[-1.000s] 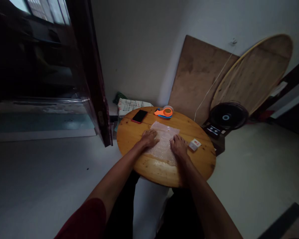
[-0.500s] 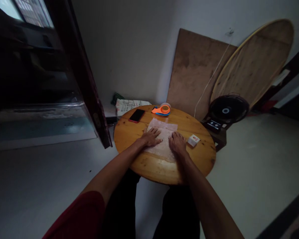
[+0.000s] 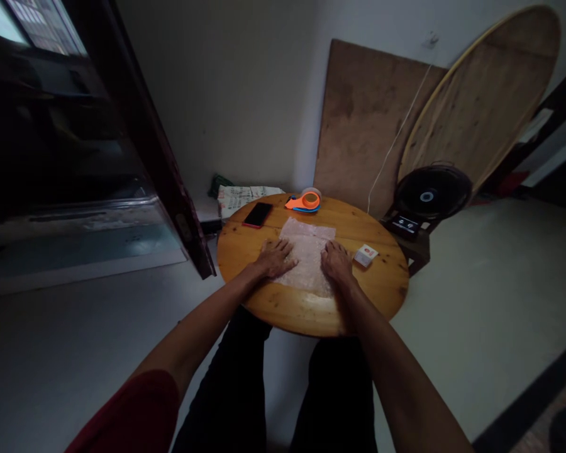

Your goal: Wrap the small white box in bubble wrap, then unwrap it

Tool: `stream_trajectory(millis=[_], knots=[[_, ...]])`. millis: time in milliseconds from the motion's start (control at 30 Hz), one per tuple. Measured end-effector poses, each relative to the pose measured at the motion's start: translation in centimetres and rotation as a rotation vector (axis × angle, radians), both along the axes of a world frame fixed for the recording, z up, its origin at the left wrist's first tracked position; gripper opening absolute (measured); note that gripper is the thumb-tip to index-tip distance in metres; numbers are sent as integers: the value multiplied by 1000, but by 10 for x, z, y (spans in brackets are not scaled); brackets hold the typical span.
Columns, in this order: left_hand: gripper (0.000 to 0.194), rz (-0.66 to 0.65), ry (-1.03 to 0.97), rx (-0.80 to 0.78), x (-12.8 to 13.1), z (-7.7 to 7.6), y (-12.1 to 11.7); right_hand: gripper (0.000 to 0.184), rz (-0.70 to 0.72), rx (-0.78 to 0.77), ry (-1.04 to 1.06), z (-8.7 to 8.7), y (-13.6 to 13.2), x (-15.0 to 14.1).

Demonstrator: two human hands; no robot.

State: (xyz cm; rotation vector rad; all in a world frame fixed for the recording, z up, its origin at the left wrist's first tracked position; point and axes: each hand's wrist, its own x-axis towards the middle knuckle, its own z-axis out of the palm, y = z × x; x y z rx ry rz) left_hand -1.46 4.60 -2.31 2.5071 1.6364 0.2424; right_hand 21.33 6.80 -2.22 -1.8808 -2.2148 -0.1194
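Observation:
A sheet of bubble wrap (image 3: 306,248) lies flat on a small round wooden table (image 3: 283,305). My left hand (image 3: 276,258) rests palm down on the sheet's left edge, fingers stretched out. My right hand (image 3: 337,263) lies flat on its right edge, fingers also out. Neither hand holds anything. A small white box with a red mark (image 3: 366,255) sits just right of my right hand.
At the table's far side lie a dark phone (image 3: 258,214) and an orange tape dispenser (image 3: 304,202). A wooden board (image 3: 358,119), a round tabletop (image 3: 481,100) and a black fan (image 3: 431,195) stand behind. A dark door (image 3: 170,189) is at the left.
My left hand has slid slightly left on the bubble wrap. The view has shifted a little; the hands stay pressed flat on the sheet.

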Motion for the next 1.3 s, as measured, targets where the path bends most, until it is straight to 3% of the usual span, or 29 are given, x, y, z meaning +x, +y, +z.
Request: stream_trajectory(millis=[100,233,300,400,500,633,1300], knots=[[70,0,3,-14,-1,6,-4,36,7,-6,-5,-1,1,1],[63,141,-25,-15,13,20,-20,37,11,-8,-3,-3,3,2],[63,86,-39,0,26,23,-32,37,4,-8,-2,-5,4,2],[63,-121,-56,29,44,18,-48,38,12,13,9,-6,4,2],[67,-189,-63,-34,52,6,-58,39,14,14,15,-6,3,2],[67,-203,-100,23,47,-3,-62,40,-2,3,15,-5,3,2],[51,-189,-183,138,41,-5,-85,35,0,66,72,-6,8,8]])
